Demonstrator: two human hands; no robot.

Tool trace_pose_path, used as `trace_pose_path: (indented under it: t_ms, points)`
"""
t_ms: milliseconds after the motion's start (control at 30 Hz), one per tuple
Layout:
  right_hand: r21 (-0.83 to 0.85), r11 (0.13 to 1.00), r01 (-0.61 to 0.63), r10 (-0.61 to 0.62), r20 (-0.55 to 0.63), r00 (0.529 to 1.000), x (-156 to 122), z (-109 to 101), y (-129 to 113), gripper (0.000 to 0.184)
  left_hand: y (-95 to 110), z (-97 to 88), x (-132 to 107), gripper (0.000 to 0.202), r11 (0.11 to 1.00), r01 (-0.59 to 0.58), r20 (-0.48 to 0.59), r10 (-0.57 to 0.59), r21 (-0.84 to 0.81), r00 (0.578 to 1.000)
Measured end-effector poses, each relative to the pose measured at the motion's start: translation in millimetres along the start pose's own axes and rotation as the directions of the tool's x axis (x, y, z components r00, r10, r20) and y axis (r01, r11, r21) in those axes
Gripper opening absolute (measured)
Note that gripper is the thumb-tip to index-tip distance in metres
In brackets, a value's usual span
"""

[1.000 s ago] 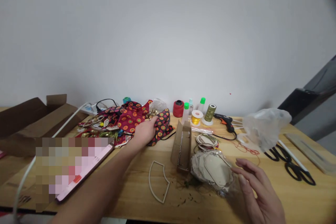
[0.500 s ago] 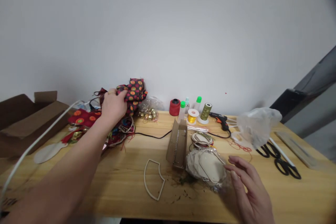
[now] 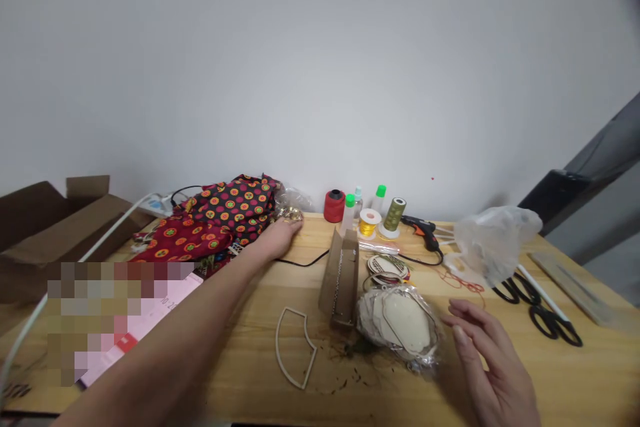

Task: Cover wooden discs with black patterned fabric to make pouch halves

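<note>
My left hand [image 3: 285, 237] reaches to the back of the table, at a clear plastic bag [image 3: 295, 197] of gold bells [image 3: 291, 215]. Its fingers are mostly hidden, so its grip does not show. Beside that arm lies patterned fabric [image 3: 240, 203], dark with orange and magenta dots, together with a red piece [image 3: 183, 237]. Near the front right, my right hand [image 3: 493, 363] is open and holds nothing. Just left of it sits a plastic-wrapped stack of pale flat shapes [image 3: 403, 323]. A thin fan-shaped frame [image 3: 295, 347] lies on the wood between the hands.
A narrow cardboard box [image 3: 339, 280] stands mid-table. Behind it are red thread [image 3: 334, 205], yellow cord [image 3: 370, 222], green thread [image 3: 395, 213] and bottles [image 3: 349, 213]. A glue gun [image 3: 421, 230], plastic bag [image 3: 493, 240] and black-handled scissors [image 3: 555, 325] lie right. A phone [image 3: 150, 320] and open carton [image 3: 65, 233] are left.
My left hand has let go of the patterned fabric and moved right to the bells. The fabric now lies lower and spread out, and the phone shows. My right hand has barely moved.
</note>
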State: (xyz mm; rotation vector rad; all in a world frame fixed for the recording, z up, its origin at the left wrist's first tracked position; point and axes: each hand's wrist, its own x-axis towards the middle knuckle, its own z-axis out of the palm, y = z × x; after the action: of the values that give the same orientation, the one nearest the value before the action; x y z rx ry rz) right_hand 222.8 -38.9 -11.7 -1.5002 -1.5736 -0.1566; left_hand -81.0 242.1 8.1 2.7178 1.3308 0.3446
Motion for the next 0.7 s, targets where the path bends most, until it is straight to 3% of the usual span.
trace_pose_path:
  t_ms: [133, 267, 400, 500, 600, 700]
  points:
    - [0.004, 0.999, -0.039, 0.039, 0.019, 0.999, -0.7, 3.1, 5.2, 0.019, 8.1, -5.5, 1.5, 0.031, 0.987, 0.107, -0.024, -0.111, -0.122, 0.994]
    - [0.008, 0.986, -0.164, 0.164, 0.026, 0.986, -1.5, 6.1, 12.6, 0.025, 53.3, -18.8, -30.4, 0.036, 0.943, 0.203, -0.073, -0.229, -0.264, 0.971]
    - [0.063, 0.904, -0.422, 0.409, 0.156, 0.899, -0.3, 12.8, 15.0, 0.044, 111.9, -16.4, -81.1, 0.049, 0.881, 0.252, -0.012, -0.280, -0.400, 0.960]
    - [0.096, 0.844, -0.527, 0.488, 0.266, 0.831, -1.6, 18.7, 12.6, 0.054, 137.2, -7.0, -102.4, 0.048, 0.833, 0.301, 0.041, -0.319, -0.463, 0.947]
    - [0.133, 0.834, -0.536, 0.493, 0.260, 0.830, -3.9, 19.9, 12.0, 0.056, 132.6, -2.2, -105.0, 0.039, 0.795, 0.311, 0.049, -0.335, -0.521, 0.941]
    - [0.140, 0.832, -0.536, 0.497, 0.239, 0.834, 1.2, 15.2, 16.4, 0.056, 107.1, -2.6, -98.0, 0.033, 0.738, 0.315, 0.038, -0.366, -0.596, 0.930]
